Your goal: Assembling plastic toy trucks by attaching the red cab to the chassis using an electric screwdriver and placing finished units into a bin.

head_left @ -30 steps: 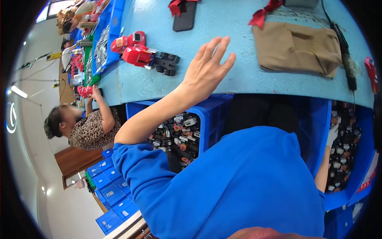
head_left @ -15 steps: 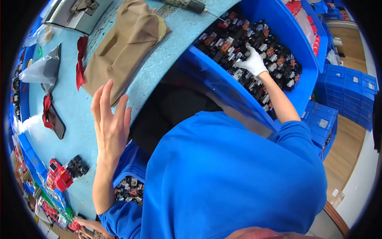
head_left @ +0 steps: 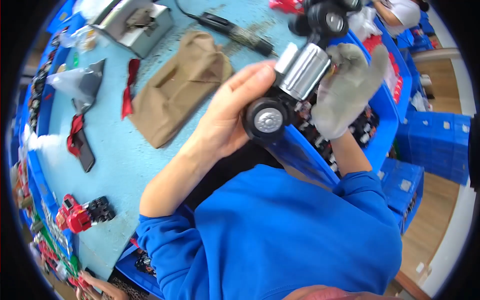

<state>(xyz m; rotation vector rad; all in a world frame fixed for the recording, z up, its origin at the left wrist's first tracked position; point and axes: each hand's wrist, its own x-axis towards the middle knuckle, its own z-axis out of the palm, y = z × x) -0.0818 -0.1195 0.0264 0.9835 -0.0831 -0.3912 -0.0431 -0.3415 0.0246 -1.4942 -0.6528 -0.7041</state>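
Both hands' grip on toy truck (head_left: 295, 75), silver tank, black wheels, seemingly unfinished

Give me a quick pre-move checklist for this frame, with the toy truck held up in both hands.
1. Left hand on the toy truck: ok, fingers wrap its near side.
2. Gloved right hand on the truck: ok, supporting its far side.
3. Truck clear of the blue bin: ok, held above it.
4. Front wheel seated: cannot tell.
5. Tan pouch out of the way: ok, flat on the table.
6. Grip firmness: cannot tell.
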